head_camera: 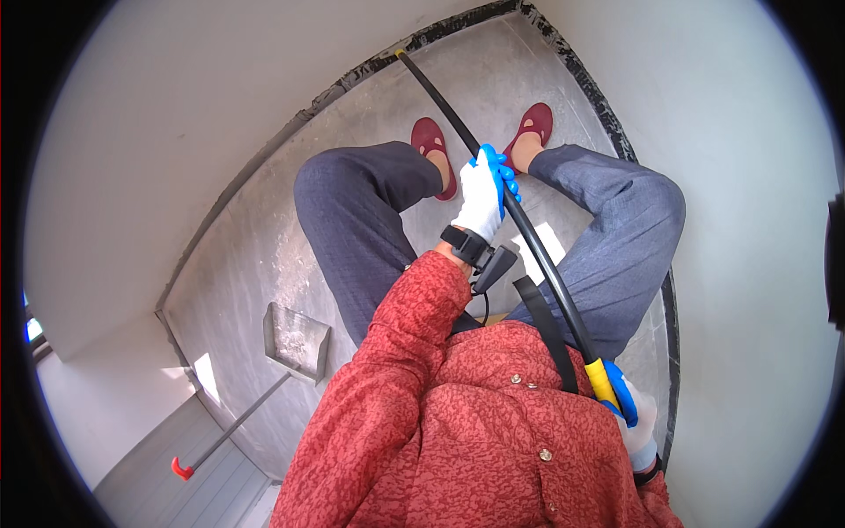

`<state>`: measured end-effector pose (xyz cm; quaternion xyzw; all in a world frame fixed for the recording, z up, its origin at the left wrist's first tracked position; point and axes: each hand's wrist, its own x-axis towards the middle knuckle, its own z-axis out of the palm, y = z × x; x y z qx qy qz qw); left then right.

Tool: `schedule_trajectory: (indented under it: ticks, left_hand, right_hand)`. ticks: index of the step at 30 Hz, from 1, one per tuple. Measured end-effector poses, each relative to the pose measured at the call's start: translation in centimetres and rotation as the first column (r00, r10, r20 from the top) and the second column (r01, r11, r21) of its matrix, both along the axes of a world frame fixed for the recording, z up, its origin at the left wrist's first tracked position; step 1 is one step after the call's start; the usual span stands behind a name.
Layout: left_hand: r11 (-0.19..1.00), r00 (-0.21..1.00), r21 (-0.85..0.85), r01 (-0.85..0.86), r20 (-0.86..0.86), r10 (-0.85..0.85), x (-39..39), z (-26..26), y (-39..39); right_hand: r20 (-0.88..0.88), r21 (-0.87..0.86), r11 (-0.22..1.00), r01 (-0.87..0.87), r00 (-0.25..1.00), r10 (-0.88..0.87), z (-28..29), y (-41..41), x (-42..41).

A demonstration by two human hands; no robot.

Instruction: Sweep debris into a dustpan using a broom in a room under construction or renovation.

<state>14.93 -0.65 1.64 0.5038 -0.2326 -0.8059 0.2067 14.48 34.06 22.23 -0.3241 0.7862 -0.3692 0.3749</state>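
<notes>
A long-handled tool (545, 254) with a black shaft slants between my knees. Its yellow collar (400, 52) at the far end meets the dark, flaking strip (370, 66) along the wall's foot; the working tip is too small to make out. My left hand (486, 191), in a white glove with blue coating, is wrapped around the middle of the shaft. At the near end, my right hand (630, 402), gloved alike, grips the yellow handle end (600, 383) beside my right hip, its fingers partly hidden.
On the grey floor (244, 257) to my left lies a metal dustpan (297, 340) holding pale debris, its long handle ending in a red grip (181, 468). Dust is scattered beyond it. Pale walls (739, 218) rise on both sides, meeting at a corner ahead.
</notes>
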Motion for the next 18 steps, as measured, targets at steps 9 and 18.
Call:
schedule_trajectory:
  ticks: [9,18]
  left_hand:
    - [0.997,0.990,0.025,-0.072,0.122,0.068,0.3,-2.0,-3.2]
    - [0.998,1.000,0.051,-0.027,-0.006,0.027,-0.1,-1.5,-0.2]
  right_hand:
    - [0.159,0.116,0.992,-0.055,0.987,0.036,-1.3,-3.6,-1.2]
    - [0.041,0.056,0.998,-0.024,0.999,0.022,0.0,0.0,-0.7]
